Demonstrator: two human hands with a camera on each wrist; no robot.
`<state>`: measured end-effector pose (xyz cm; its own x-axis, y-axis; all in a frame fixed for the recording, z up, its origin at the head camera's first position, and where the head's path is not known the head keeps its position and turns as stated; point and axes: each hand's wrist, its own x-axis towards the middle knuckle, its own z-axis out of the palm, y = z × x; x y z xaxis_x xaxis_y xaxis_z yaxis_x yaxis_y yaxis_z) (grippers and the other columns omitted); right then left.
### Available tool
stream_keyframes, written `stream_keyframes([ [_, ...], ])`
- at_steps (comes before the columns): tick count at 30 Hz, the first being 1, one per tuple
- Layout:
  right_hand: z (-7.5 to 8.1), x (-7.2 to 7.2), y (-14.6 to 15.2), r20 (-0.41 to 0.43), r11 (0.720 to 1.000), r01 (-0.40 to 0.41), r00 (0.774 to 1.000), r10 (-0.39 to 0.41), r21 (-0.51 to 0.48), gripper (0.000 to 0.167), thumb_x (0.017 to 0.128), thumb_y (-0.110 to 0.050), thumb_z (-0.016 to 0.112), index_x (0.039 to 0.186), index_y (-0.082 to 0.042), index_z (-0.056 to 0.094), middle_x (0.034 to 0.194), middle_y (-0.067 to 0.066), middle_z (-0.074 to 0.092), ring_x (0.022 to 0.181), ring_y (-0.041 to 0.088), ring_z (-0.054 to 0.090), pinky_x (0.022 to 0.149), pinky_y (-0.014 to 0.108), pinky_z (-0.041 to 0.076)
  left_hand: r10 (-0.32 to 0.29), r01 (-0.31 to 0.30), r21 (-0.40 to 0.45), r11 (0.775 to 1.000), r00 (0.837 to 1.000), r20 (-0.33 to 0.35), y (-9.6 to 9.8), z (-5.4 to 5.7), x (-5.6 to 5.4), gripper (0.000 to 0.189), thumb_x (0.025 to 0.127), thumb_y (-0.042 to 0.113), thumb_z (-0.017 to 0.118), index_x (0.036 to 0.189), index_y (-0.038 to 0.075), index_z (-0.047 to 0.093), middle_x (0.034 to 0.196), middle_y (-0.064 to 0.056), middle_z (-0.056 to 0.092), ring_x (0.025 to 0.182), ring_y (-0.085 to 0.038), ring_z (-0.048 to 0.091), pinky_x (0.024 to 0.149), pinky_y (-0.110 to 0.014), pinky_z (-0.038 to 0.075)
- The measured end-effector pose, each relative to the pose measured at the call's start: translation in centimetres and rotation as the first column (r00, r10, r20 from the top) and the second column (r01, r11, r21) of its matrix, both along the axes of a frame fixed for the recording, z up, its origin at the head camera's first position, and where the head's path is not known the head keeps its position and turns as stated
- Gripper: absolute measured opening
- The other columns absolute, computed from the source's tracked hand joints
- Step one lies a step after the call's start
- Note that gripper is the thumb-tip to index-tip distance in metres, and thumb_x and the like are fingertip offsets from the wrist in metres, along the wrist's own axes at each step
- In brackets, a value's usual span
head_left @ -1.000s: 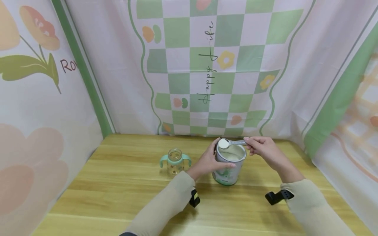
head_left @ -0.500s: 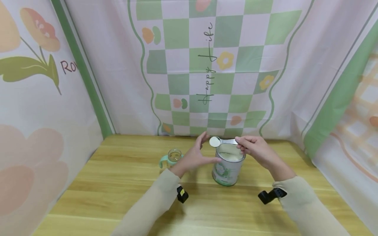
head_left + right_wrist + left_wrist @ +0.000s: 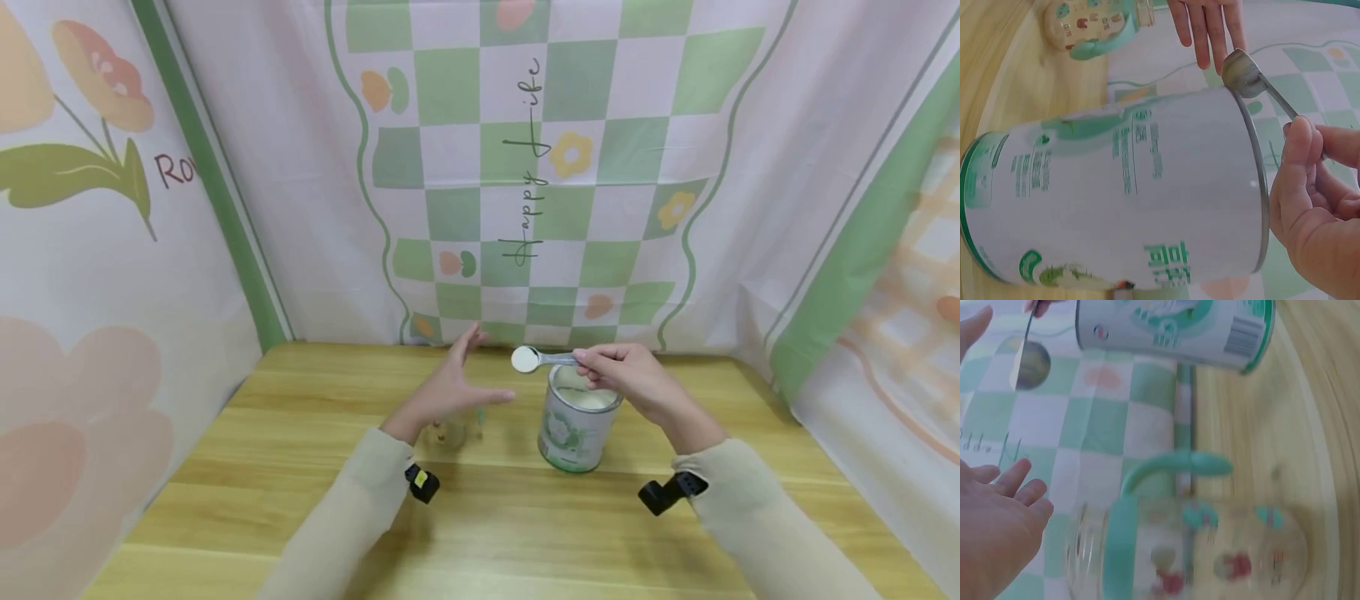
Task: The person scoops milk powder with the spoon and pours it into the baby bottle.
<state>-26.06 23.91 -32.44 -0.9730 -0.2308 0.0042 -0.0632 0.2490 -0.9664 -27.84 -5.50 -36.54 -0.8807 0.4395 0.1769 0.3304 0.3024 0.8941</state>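
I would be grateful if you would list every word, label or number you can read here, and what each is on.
"Happy Life": on the checkered back curtain.
"Ro", next letter cut off: on the left curtain.
Can: green characters and small print, too blurred to read reliably.
Bottle: tiny lettering, too small to read.

Foreground: table (image 3: 540, 533), yellow-brown, wood-grained. Behind its far edge: rear cloth (image 3: 450, 200), white, with check panel (image 3: 581, 208) in greens and white, lettering (image 3: 525, 162) "Happy Life" reading upward, and yellow flowers (image 3: 558, 156). Flanking the table: left cloth (image 3: 82, 267), bearing orange bloom (image 3: 90, 71), pink bloom (image 3: 82, 433) and green stripe (image 3: 206, 175); right cloth (image 3: 862, 408), bearing green band (image 3: 851, 267) and orange plaid (image 3: 926, 283).
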Motion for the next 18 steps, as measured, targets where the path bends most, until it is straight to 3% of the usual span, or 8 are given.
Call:
stream_keyframes([
  [9,0.1,-0.1,-2.6,0.02,0.998,-0.053,0.998,0.054,-0.02,0.039,0.101,-0.023,0.064,0.115,0.014,0.064,0.095,0.008,0.068,0.084,0.012,0.065,0.079,0.026,0.057,0.053,-0.064,-0.115,0.991,0.994,-0.099,-3.1,-1.4,-0.2,0.12,0.074,0.053,0.086,0.162,0.021,0.011,0.164,0.0,0.023,0.149,-0.026,0.021,0.116,-0.055,0.022],
  [18,-0.2,-0.3,-5.9,0.023,0.997,-0.082,0.996,0.082,-0.016,0.034,0.101,-0.022,0.064,0.114,0.01,0.067,0.094,0.008,0.07,0.083,0.013,0.067,0.084,0.035,0.057,0.102,-0.109,-0.114,0.987,0.992,-0.068,-5.3,-3.7,-0.3,0.114,0.075,0.046,0.088,0.161,0.019,0.018,0.162,-0.004,0.027,0.147,-0.029,0.024,0.116,-0.057,0.023],
])
